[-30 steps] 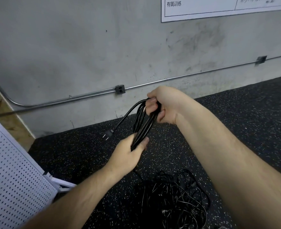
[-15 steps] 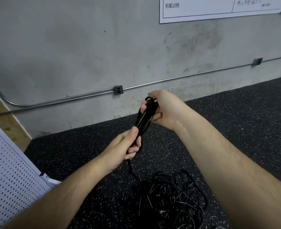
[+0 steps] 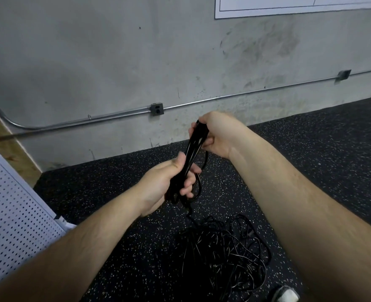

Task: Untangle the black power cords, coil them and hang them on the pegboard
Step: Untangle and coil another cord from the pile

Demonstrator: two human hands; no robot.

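Single head-worn wide-angle view, aimed forward and down.
Close over left hand (image 3: pixel 164 184) and right hand (image 3: pixel 219 134), facing the concrete wall (image 3: pixel 93 62) across the speckled floor (image 3: pixel 311 149).

left hand (image 3: pixel 164 184), right hand (image 3: pixel 218 134): seemingly tight fists

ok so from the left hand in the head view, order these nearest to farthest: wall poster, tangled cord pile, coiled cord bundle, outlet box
1. coiled cord bundle, gripped in the left hand itself
2. tangled cord pile, on the floor just below it
3. outlet box, low on the wall beyond
4. wall poster, high at the upper right
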